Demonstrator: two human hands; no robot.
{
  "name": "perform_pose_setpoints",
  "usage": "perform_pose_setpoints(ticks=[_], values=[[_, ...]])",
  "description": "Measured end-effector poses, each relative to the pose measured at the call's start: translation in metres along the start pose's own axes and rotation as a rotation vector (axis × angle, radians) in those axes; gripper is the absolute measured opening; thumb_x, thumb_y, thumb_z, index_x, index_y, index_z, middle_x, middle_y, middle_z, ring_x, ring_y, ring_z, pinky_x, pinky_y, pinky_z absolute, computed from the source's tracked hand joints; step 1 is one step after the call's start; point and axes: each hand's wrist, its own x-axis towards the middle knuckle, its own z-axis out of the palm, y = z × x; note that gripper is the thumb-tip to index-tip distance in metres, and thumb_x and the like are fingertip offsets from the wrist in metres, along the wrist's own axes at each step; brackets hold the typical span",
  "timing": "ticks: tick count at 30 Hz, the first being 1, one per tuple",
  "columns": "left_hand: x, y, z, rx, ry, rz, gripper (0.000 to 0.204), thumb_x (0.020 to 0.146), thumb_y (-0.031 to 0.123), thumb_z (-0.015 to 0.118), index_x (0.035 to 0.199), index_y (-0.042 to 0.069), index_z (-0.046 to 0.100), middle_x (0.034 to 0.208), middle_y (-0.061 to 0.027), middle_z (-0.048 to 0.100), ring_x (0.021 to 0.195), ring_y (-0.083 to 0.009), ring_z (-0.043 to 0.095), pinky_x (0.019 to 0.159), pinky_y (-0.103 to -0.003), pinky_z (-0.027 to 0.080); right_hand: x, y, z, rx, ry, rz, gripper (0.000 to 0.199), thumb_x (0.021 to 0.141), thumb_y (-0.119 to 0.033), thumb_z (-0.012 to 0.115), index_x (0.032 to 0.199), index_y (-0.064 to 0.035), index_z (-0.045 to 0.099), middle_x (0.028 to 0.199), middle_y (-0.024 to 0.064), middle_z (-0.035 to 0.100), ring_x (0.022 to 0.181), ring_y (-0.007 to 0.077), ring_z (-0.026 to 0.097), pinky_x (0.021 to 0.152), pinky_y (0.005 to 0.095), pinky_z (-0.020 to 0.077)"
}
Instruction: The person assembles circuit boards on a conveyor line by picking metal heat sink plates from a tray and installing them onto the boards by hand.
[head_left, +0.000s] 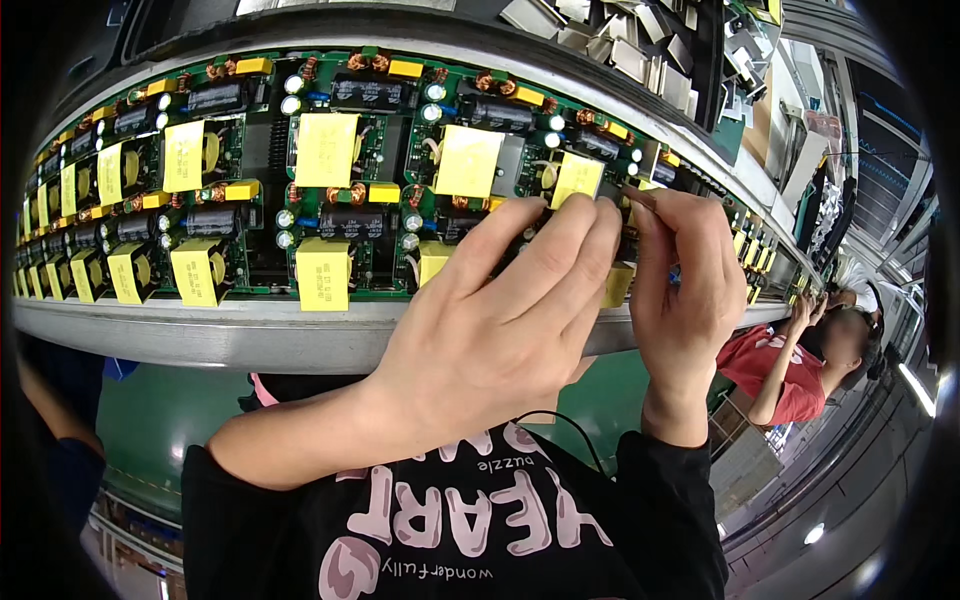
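Observation:
My left hand (510, 300) reaches over a green circuit board, fingers bent and close together. Its fingertips are at the near edge of a yellow-wrapped transformer (577, 180); whatever they grip is hidden beneath them. Just to the right, my right hand (690, 265) is closed, thumb and index finger pinched together above the same board. A small dark edge shows at the pinch, too little to name. Around both hands stand black capacitors (500, 113), copper coils and more yellow transformers (468, 160) on neighbouring boards.
Two rows of circuit boards (325, 150) fill a track with a metal front rail (290, 335). Beyond the track, bent metal pieces (640, 45) lie in a dark tray. To the right, a person in a red shirt (775, 375) has raised hands at the line. Another person's arm (55, 405) shows at left.

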Motion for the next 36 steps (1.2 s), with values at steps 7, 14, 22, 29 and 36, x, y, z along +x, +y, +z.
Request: perform_pose_setpoints(ticks=[7,14,22,29,36], values=[[0.002,0.003,-0.004,0.033,-0.06,0.013,0.036,0.082,0.011,0.066,0.114,-0.003,0.073,0.125,-0.0084,0.063,0.117,-0.0219,0.059,0.097,-0.038,0.048,0.0,-0.006,-0.005,-0.027,-0.041,0.024,0.01,0.089,0.009,0.067,0.096,0.0033,0.063,0.086,0.0127,0.065,0.069,0.0253,0.063,0.061,0.0323,0.0507],[0.004,0.004,-0.007,0.029,-0.094,0.015,0.037,0.079,0.011,0.068,0.112,-0.003,0.073,0.125,-0.0093,0.063,0.118,-0.0222,0.058,0.098,-0.039,0.048,0.003,-0.012,-0.008,-0.072,-0.081,0.036,0.009,0.089,0.009,0.066,0.095,0.0032,0.061,0.084,0.0143,0.063,0.067,0.0295,0.062,0.06,0.0346,0.0495],[0.004,0.001,-0.007,0.015,-0.107,0.028,0.038,0.077,0.011,0.069,0.112,-0.004,0.072,0.125,-0.0105,0.063,0.117,-0.0241,0.058,0.097,-0.04,0.048,0.007,-0.016,-0.008,-0.079,-0.093,0.056,0.007,0.09,0.006,0.065,0.094,0.0023,0.061,0.081,0.014,0.059,0.065,0.0313,0.06,0.058,0.0372,0.0477],[0.004,0.001,0.0,-0.021,-0.036,0.028,0.028,0.076,0.011,0.062,0.095,-0.007,0.072,0.121,-0.0146,0.065,0.124,-0.027,0.055,0.103,-0.042,0.047,0.008,-0.016,-0.009,-0.081,-0.109,0.08,0.007,0.091,0.005,0.064,0.094,0.0008,0.061,0.081,0.0135,0.058,0.065,0.0315,0.059,0.058,0.0376,0.0473],[0.003,0.001,0.001,-0.031,-0.031,0.022,0.027,0.077,0.011,0.062,0.096,-0.006,0.072,0.121,-0.0144,0.066,0.125,-0.0267,0.055,0.103,-0.043,0.047,0.007,-0.016,-0.008,-0.074,-0.106,0.086,0.006,0.092,0.004,0.064,0.095,0.0,0.061,0.081,0.0137,0.058,0.065,0.032,0.059,0.057,0.0378,0.047]])
